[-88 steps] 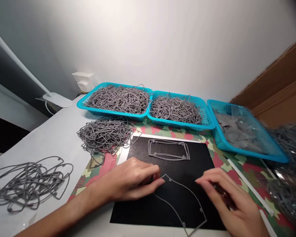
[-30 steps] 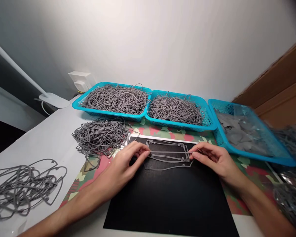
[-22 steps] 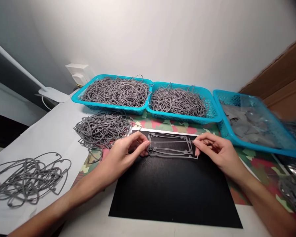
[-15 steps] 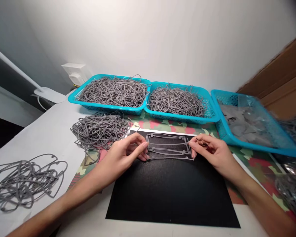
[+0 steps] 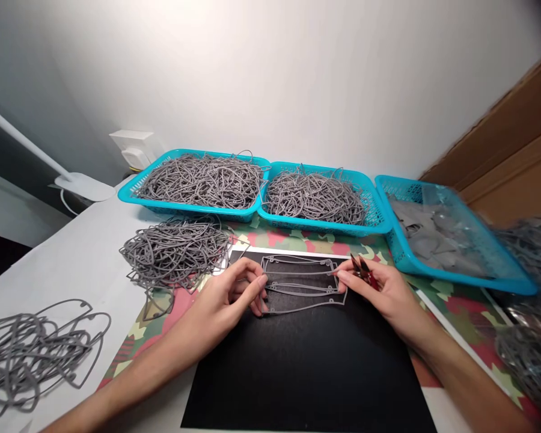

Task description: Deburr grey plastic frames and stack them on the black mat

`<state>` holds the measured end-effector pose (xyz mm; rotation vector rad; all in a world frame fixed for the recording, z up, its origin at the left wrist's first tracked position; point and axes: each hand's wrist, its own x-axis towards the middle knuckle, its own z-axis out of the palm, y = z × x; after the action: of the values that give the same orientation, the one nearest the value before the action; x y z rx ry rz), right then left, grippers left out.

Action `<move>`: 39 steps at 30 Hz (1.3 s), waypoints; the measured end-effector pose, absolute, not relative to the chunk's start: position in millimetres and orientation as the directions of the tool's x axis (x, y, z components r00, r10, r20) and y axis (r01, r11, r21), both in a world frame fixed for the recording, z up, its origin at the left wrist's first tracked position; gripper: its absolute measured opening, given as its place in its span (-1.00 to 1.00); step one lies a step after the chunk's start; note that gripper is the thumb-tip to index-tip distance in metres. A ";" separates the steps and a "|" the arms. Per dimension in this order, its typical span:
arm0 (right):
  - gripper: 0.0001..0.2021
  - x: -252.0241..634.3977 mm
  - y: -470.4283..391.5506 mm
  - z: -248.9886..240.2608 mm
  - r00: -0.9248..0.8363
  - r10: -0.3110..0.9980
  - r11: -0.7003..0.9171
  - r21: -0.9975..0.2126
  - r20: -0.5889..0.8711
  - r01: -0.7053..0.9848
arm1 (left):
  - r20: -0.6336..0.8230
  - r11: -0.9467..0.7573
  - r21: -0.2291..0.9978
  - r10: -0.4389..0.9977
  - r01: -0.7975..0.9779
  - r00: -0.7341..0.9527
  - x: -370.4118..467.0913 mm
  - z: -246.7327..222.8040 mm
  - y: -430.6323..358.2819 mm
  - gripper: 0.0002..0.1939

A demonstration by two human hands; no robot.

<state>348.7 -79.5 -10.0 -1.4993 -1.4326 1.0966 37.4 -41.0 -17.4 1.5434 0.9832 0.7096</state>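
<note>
My left hand (image 5: 237, 294) pinches the left ends of several thin grey rectangular gaskets (image 5: 303, 274), thumb against fingers. At their right ends my right hand (image 5: 385, 291) is closed on the upper strands between thumb and fingertip. A small red-handled tool with dark pointed tips (image 5: 363, 267) is tucked in the right hand's fingers, tips up; its exact kind cannot be made out. The gaskets stretch between both hands over a black sheet (image 5: 306, 367), with small round tabs along their strips. The lowest strip bows, its right corner apart from the right fingertips.
Two blue baskets (image 5: 193, 210) (image 5: 324, 226) heaped with grey gaskets stand at the wall. A third blue basket (image 5: 455, 273) holds clear bags. Loose gasket piles (image 5: 175, 252) (image 5: 40, 349) lie left. A white lamp base (image 5: 85, 187), cardboard (image 5: 518, 144) and bagged gaskets (image 5: 527, 355) flank the table.
The view has shifted, so the scene sits lower and slightly left. The right hand has turned a little, showing more of the tool's tips. Both hands still hold the gaskets.
</note>
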 end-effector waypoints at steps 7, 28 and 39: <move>-0.63 346.1 -80.2 -16.3 0.021 0.999 -0.037 -0.945 -0.032 0.326 | -0.072 -0.014 0.981 0.898 0.193 0.434 40.4 -19.6 -41.7 -0.73; -0.55 330.9 -79.8 -24.4 0.120 0.993 -0.036 -0.940 0.005 0.340 | 0.036 -0.171 0.926 0.927 0.336 0.373 39.4 -12.9 -37.9 -0.78; -0.50 328.0 -72.6 -24.6 0.174 0.981 -0.003 -0.898 0.082 0.440 | 0.095 -0.257 0.850 0.933 0.460 0.347 44.0 -22.4 -20.1 -0.79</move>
<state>328.0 -72.6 -24.6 -1.5829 -1.3977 0.7853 44.0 -20.1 -22.4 1.8623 1.2225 0.8001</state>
